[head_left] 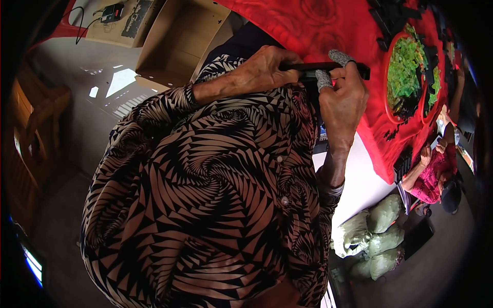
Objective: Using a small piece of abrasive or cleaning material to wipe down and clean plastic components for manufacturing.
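My left hand [269, 66] is closed around the left end of a dark, narrow strip [307, 66], held level near the front of my patterned shirt [205, 174]. My right hand [345, 102] grips the same strip farther right, its fingers bent around it. Grey knitted finger sleeves [324, 79] cover two of the right hand's digits. What the strip is made of is too dark to tell. Beneath and beyond the hands lies a red cloth [318, 31] with a rose pattern.
At right, a red basin [389, 97] holds green translucent pieces [405, 72]. Black parts [387, 23] lie on the cloth behind it. An opened cardboard box [177, 43] stands at upper left. Pale filled bags [382, 241] sit at lower right. A person in a pink top [434, 179] is beyond.
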Demonstrator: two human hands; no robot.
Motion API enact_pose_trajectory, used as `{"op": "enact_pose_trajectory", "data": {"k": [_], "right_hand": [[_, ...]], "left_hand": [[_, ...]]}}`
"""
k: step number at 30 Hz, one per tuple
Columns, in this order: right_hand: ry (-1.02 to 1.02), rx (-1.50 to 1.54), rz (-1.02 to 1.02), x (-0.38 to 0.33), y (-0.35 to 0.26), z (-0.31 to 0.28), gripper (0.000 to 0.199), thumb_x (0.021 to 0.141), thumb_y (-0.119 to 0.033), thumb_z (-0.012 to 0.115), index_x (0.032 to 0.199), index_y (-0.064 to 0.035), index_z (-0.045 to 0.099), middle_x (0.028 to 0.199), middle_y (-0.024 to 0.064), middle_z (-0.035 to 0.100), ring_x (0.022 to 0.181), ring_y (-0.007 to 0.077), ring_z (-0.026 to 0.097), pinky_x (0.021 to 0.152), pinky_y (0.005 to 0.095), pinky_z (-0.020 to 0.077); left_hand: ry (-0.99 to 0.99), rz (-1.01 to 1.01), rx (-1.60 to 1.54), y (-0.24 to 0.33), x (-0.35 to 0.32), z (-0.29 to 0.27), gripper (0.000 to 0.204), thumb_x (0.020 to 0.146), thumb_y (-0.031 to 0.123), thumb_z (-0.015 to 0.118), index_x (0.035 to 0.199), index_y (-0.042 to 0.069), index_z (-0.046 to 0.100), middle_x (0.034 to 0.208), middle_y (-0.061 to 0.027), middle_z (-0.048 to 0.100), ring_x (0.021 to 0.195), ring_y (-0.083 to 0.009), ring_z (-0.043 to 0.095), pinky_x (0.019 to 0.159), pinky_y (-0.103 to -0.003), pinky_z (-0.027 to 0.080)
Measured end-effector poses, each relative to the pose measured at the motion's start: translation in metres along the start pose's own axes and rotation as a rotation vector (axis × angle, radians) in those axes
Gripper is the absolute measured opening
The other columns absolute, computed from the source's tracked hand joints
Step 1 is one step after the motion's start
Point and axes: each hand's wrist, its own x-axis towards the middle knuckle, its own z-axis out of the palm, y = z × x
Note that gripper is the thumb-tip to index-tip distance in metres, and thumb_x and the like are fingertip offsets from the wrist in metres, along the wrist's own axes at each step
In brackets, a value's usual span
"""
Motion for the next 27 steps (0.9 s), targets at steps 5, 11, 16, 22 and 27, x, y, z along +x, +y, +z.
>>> {"op": "enact_pose_trajectory", "data": {"k": [5, 11, 16, 22, 27], "right_hand": [[-0.008, -0.003, 0.027, 0.000, -0.003, -0.001, 0.029, 0.071, 0.001, 0.062, 0.100, 0.0007, 0.062, 0.095, 0.0183, 0.065, 0.083, 0.0384, 0.063, 0.074, 0.0458, 0.0488], [-0.013, -0.020, 0.035, -0.002, -0.003, -0.001, 0.031, 0.072, 0.000, 0.062, 0.103, -0.0005, 0.062, 0.091, 0.0162, 0.064, 0.081, 0.0369, 0.063, 0.072, 0.0455, 0.0485], [-0.002, -0.015, 0.012, -0.002, -0.002, 0.001, 0.031, 0.072, 0.000, 0.063, 0.103, -0.0010, 0.063, 0.089, 0.0151, 0.064, 0.079, 0.0355, 0.063, 0.070, 0.0447, 0.0485], [0.027, 0.000, -0.008, -0.002, -0.001, 0.002, 0.030, 0.073, 0.000, 0.063, 0.103, -0.0012, 0.063, 0.087, 0.0149, 0.063, 0.076, 0.0349, 0.063, 0.067, 0.0437, 0.0485], [0.041, 0.050, 0.015, -0.002, -0.003, 0.003, 0.031, 0.072, 0.001, 0.063, 0.103, -0.0030, 0.064, 0.086, 0.0141, 0.063, 0.075, 0.0340, 0.063, 0.065, 0.0422, 0.0484]], "left_hand": [[-0.025, 0.016, -0.033, -0.001, 0.000, -0.001, 0.026, 0.090, 0.014, 0.058, 0.105, -0.006, 0.065, 0.079, -0.0117, 0.070, 0.066, -0.0131, 0.063, 0.059, -0.029, 0.050], [-0.042, 0.012, -0.040, -0.001, -0.001, -0.001, 0.027, 0.092, 0.014, 0.056, 0.106, -0.007, 0.064, 0.077, -0.0114, 0.069, 0.065, -0.0119, 0.061, 0.057, -0.029, 0.049], [-0.015, 0.058, -0.022, -0.004, -0.002, -0.001, 0.030, 0.092, 0.017, 0.056, 0.107, -0.008, 0.062, 0.075, -0.0119, 0.067, 0.062, -0.0118, 0.060, 0.055, -0.029, 0.048], [-0.020, 0.078, 0.018, -0.008, 0.000, -0.001, 0.033, 0.094, 0.020, 0.055, 0.107, -0.009, 0.060, 0.068, -0.0098, 0.062, 0.057, -0.0113, 0.054, 0.052, -0.029, 0.045], [-0.010, 0.150, -0.015, -0.013, 0.000, 0.000, 0.038, 0.095, 0.026, 0.054, 0.109, -0.009, 0.058, 0.063, -0.0082, 0.057, 0.053, -0.0103, 0.050, 0.048, -0.028, 0.040]]}}
